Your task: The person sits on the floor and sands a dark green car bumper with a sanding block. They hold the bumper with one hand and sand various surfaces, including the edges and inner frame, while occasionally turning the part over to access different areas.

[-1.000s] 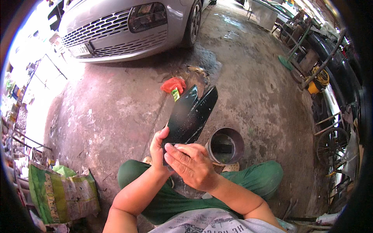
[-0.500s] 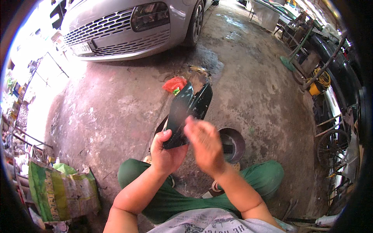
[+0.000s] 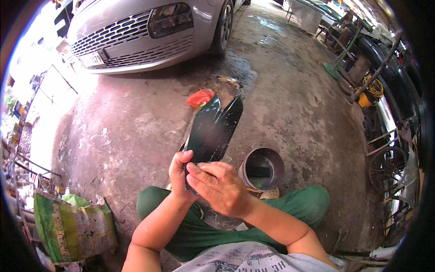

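Black panel (image 3: 211,134) points forward, long axis leaning right; left hand (image 3: 180,177) clamps it; right hand (image 3: 220,190), grip unclear.

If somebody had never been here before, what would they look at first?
Probably the shiny dark panel in the middle, notched at its far end, with the left hand and the right hand at its near end. Then the bright red bag showing just left of the notched end. The big silver car at the upper left would stand out too.
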`<state>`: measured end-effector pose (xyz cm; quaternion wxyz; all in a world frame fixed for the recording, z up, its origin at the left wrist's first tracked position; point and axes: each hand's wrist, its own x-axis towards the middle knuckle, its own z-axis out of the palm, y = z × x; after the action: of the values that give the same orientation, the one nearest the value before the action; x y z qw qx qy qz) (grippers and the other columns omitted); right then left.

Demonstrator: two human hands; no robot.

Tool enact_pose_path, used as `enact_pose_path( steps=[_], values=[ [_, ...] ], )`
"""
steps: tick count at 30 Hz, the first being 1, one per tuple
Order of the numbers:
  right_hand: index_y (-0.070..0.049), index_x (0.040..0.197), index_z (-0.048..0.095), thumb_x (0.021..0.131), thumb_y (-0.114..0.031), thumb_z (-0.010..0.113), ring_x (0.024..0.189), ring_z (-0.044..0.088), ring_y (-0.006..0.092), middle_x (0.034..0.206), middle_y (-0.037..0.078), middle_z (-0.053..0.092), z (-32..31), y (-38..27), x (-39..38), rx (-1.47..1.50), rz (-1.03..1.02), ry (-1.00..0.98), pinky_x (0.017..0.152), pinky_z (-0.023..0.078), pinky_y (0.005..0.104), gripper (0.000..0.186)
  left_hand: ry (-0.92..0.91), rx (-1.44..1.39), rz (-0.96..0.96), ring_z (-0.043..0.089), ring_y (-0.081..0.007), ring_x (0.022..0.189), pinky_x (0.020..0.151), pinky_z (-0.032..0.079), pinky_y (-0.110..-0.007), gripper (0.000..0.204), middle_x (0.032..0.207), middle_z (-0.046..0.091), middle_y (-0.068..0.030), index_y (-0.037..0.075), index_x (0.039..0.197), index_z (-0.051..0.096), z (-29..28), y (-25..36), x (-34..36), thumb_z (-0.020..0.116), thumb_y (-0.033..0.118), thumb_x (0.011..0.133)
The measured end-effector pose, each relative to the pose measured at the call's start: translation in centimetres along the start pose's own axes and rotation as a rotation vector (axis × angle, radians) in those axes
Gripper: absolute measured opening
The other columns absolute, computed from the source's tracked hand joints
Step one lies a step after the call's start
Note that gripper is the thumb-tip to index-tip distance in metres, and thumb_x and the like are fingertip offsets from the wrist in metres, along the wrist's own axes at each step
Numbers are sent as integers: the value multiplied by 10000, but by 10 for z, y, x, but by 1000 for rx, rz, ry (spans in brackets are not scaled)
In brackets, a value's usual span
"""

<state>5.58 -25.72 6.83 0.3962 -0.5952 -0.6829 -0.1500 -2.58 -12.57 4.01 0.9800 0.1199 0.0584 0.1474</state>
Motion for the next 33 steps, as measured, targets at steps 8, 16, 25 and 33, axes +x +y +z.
enact_pose_path(
  steps=[8, 16, 25, 33],
  values=[
    [-20, 1241, 649, 863, -93, 592, 1163, 588, 283, 1340, 130, 622, 3, -16, 0, -55, 107, 54, 982, 466, 420, 389, -50, 54, 113, 664, -306, 1028, 979, 495, -434, 502, 1105, 705, -173, -15, 1209, 617, -1, -2, -4, 537, 349, 872],
    [-20, 1242, 650, 856, -91, 616, 1171, 589, 274, 1356, 139, 613, 9, -33, 0, -49, 177, 114, 975, 466, 415, 394, 52, 209, 193, 655, -320, 1026, 989, 498, -414, 583, 1159, 670, -198, -28, 1281, 552, -4, -4, -8, 516, 400, 887],
    [-19, 1256, 642, 884, -93, 588, 1178, 585, 275, 1379, 152, 595, 9, -38, -1, -3, 224, 132, 989, 445, 415, 383, 91, 343, 386, 587, -324, 1213, 1098, 420, -443, 607, 1359, 578, -177, 1, 1381, 494, 10, -13, -5, 545, 329, 872],
    [-8, 1288, 617, 897, -97, 557, 1191, 577, 293, 1354, 148, 610, 12, -32, -7, -15, 236, 136, 1002, 447, 431, 405, 104, 326, 400, 518, -276, 1271, 1124, 350, -402, 708, 1378, 531, -146, 15, 1446, 394, 11, -12, -5, 565, 298, 820]
  ],
)
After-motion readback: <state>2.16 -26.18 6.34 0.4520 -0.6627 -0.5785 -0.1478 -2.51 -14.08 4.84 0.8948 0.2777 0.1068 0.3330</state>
